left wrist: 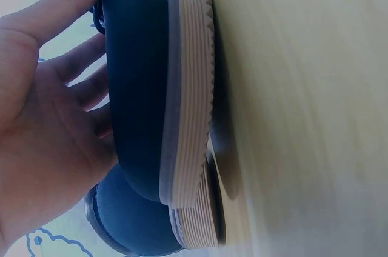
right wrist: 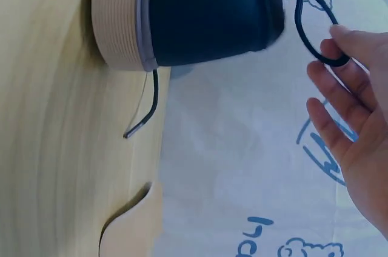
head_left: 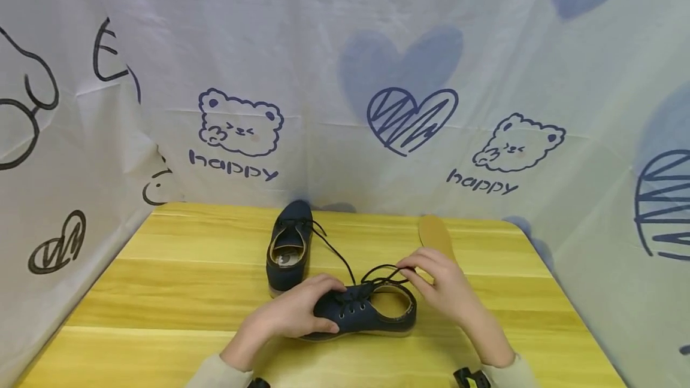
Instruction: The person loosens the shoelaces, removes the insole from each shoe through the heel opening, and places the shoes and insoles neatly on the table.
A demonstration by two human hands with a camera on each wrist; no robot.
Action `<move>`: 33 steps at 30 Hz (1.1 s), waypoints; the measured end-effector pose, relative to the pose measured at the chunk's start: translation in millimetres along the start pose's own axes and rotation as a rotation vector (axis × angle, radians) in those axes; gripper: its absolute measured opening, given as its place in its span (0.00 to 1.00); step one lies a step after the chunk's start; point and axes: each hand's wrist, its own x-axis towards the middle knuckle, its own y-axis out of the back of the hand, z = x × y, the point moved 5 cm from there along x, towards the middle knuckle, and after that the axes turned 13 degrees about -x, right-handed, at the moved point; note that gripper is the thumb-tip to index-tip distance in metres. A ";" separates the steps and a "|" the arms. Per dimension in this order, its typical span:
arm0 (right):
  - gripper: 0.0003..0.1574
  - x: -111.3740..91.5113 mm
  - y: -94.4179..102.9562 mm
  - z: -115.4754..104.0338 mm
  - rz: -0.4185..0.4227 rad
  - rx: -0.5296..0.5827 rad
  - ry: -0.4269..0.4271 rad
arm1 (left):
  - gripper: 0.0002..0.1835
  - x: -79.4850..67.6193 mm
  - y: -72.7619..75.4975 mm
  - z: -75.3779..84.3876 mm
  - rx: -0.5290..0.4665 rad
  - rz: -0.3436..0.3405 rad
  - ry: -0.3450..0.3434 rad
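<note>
A dark navy lace-up shoe (head_left: pixel 372 313) lies sideways on the table, toe to the left and opening to the right. My left hand (head_left: pixel 299 310) grips its toe end, thumb on the near side and fingers across the top. The left wrist view shows the shoe's ribbed beige sole (left wrist: pixel 191 87) beside that hand. Above the shoe's opening, my right hand (head_left: pixel 439 283) pinches a black shoelace (head_left: pixel 384 267) between thumb and index finger. In the right wrist view the shoelace (right wrist: pixel 303 33) forms a loop from the shoe into these fingers, the other fingers slightly bent.
A second navy shoe (head_left: pixel 291 244) stands behind on the left, toe pointing away, its laces loose. A tan insole (head_left: pixel 435 235) lies at the back right, partly behind my right hand. White printed cloth (head_left: pixel 323 136) hangs behind the yellow wood-grain table (head_left: pixel 162 292) and along its sides.
</note>
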 end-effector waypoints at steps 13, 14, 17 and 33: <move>0.23 -46.9 32.3 -24.6 -0.042 0.335 -0.101 | 0.33 1.4 -1.8 -0.1 -0.014 0.001 0.000; 0.23 -50.4 32.3 -27.8 -0.050 0.361 -0.084 | 0.33 1.5 -1.6 -0.4 -0.014 0.002 0.001; 0.26 -60.6 30.1 -37.0 -0.110 0.423 -0.037 | 0.33 1.8 -0.5 -1.0 -0.011 0.003 0.000; 0.14 -73.9 2.9 -43.8 -0.452 0.459 -0.176 | 0.33 0.8 -0.6 -1.9 -0.013 0.000 -0.005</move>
